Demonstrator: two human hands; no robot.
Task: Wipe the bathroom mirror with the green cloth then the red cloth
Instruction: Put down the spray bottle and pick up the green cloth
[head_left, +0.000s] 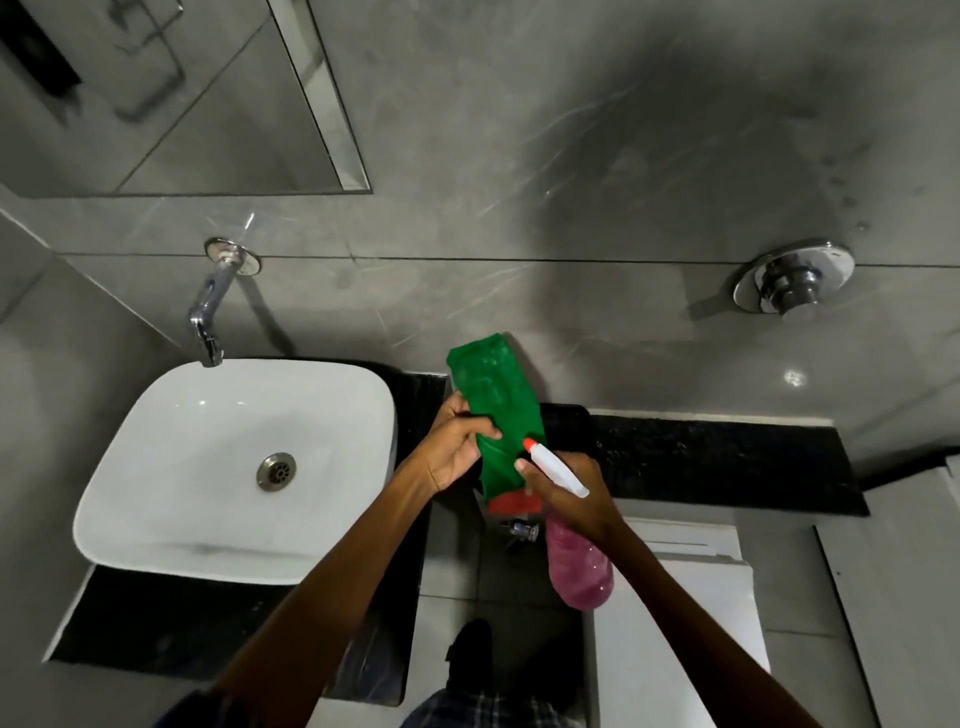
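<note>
While the left hand (457, 447) pinches the soft green cloth (496, 410), it hangs floppy mid-frame.
Right hand (576, 493) wraps the spray bottle (571, 545); grab the light cloth anywhere.

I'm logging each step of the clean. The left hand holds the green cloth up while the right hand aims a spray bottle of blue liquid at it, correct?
Not quite: the liquid is pink, not blue, as the head view shows. The left hand does hold the green cloth up, and the right hand aims the spray bottle at it, its red-tipped nozzle almost at the cloth.
</note>
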